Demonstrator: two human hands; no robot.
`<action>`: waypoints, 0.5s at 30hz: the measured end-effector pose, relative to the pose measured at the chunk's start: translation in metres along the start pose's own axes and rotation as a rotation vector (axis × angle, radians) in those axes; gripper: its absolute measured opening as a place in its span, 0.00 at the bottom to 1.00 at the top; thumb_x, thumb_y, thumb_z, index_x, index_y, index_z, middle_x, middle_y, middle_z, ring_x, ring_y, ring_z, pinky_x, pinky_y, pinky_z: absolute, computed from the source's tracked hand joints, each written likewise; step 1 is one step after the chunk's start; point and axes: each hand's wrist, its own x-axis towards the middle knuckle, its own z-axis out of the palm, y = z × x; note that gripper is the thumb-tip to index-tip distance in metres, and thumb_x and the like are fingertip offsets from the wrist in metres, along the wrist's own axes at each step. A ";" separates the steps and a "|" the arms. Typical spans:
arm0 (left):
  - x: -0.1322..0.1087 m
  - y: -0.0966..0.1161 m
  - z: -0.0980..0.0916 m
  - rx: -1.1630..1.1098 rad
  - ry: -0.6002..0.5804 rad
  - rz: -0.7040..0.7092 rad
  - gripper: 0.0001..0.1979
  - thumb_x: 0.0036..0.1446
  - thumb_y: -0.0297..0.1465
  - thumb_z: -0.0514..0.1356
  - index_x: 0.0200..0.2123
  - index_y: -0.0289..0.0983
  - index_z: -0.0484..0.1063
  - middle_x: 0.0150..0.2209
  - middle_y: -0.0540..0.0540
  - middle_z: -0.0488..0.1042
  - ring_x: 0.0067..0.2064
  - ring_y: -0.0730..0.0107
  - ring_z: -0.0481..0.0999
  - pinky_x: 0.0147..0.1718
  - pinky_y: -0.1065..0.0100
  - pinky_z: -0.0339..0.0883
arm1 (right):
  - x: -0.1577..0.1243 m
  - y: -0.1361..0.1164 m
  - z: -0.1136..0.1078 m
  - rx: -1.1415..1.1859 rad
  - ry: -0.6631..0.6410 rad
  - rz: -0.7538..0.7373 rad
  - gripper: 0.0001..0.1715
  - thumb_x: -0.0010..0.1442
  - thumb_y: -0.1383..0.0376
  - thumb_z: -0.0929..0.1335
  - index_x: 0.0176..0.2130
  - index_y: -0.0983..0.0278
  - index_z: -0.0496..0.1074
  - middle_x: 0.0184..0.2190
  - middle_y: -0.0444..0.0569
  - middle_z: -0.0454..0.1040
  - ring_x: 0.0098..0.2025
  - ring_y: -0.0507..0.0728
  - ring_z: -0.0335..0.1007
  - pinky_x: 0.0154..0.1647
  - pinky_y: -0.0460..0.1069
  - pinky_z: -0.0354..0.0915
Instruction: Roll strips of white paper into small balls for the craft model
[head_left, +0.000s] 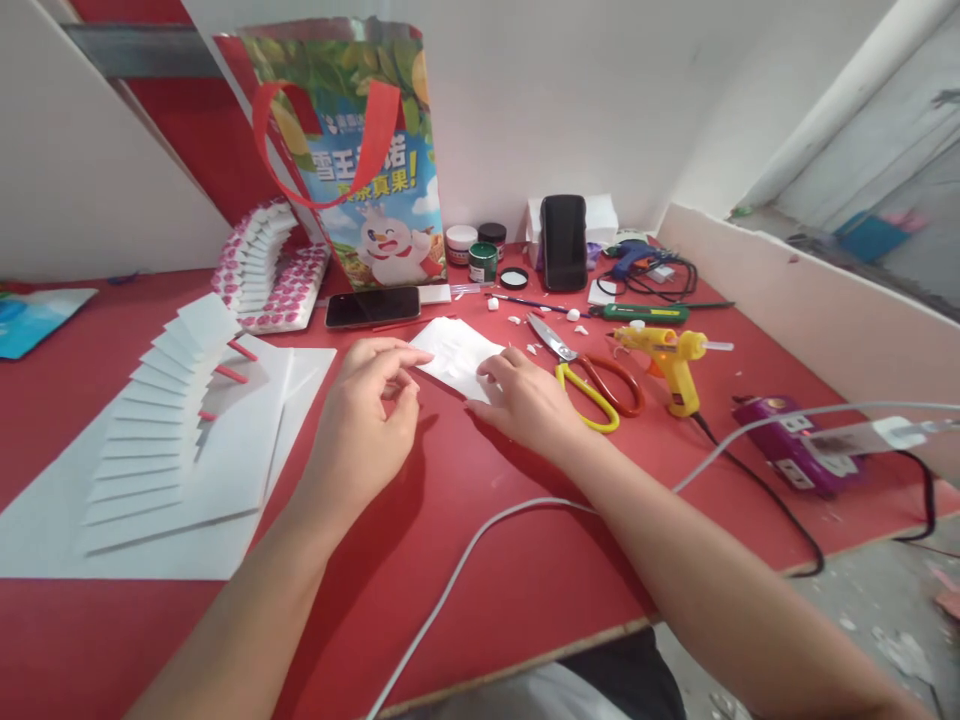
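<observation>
A white sheet that looks like folded tissue (454, 352) lies on the red tabletop between my two hands. My left hand (373, 405) is at its left corner, index finger stretched out towards the edge, the thumb and other fingers loosely bent with a gap between them. Over the right corner is my right hand (527, 402), its fingers bent onto the sheet and its thumb by the near edge. Scissors (577, 368) with one yellow and one red handle lie just beyond my right hand. Left of my hands, a white fan of stepped strips (150, 420) rests on white boards (247, 470) with red sticks.
A yellow glue gun (667, 355) and purple power strip (795, 440) are at the right. A white cable (480, 545) crosses in front, under my right arm. Behind are a phone (373, 307), paint jars (483, 262), a dark upright device (564, 243) and a printed bag (375, 170).
</observation>
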 end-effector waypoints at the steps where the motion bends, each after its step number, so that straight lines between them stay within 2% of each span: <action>1: 0.002 0.004 0.000 -0.008 -0.012 -0.041 0.12 0.59 0.28 0.57 0.44 0.39 0.77 0.50 0.43 0.72 0.39 0.68 0.74 0.39 0.67 0.73 | 0.000 -0.001 0.000 -0.032 -0.012 0.009 0.17 0.60 0.58 0.72 0.47 0.64 0.74 0.47 0.55 0.74 0.36 0.57 0.70 0.31 0.49 0.55; 4: 0.008 0.007 0.005 -0.065 -0.035 -0.117 0.12 0.58 0.30 0.60 0.45 0.39 0.76 0.50 0.43 0.73 0.39 0.68 0.75 0.36 0.68 0.71 | 0.001 -0.003 0.000 -0.056 -0.020 0.033 0.11 0.63 0.60 0.70 0.43 0.64 0.74 0.44 0.54 0.74 0.36 0.57 0.70 0.30 0.49 0.53; 6: 0.008 0.001 0.013 -0.145 -0.022 -0.169 0.12 0.58 0.31 0.61 0.45 0.38 0.76 0.50 0.43 0.73 0.39 0.67 0.76 0.35 0.69 0.70 | 0.002 -0.002 -0.001 -0.044 -0.022 0.024 0.08 0.65 0.63 0.67 0.40 0.64 0.74 0.41 0.53 0.75 0.35 0.57 0.69 0.31 0.49 0.53; 9: 0.002 -0.013 0.027 -0.232 0.042 -0.271 0.12 0.58 0.31 0.61 0.45 0.38 0.77 0.45 0.43 0.76 0.38 0.66 0.76 0.37 0.68 0.70 | 0.003 -0.002 -0.002 -0.049 -0.021 -0.008 0.08 0.66 0.66 0.65 0.38 0.65 0.74 0.38 0.53 0.75 0.34 0.56 0.69 0.32 0.49 0.54; 12: -0.004 -0.026 0.034 -0.215 0.077 -0.192 0.09 0.60 0.30 0.59 0.43 0.37 0.76 0.45 0.43 0.76 0.39 0.67 0.76 0.41 0.66 0.70 | 0.005 -0.001 0.000 -0.067 -0.012 -0.003 0.09 0.65 0.68 0.64 0.36 0.66 0.74 0.37 0.53 0.75 0.34 0.56 0.68 0.33 0.49 0.55; 15: -0.008 -0.033 0.036 -0.157 0.016 -0.095 0.09 0.62 0.31 0.57 0.43 0.38 0.76 0.45 0.43 0.75 0.40 0.66 0.76 0.42 0.66 0.70 | 0.007 0.001 0.003 -0.045 -0.001 0.024 0.07 0.63 0.69 0.65 0.35 0.66 0.74 0.36 0.52 0.75 0.34 0.56 0.68 0.32 0.49 0.55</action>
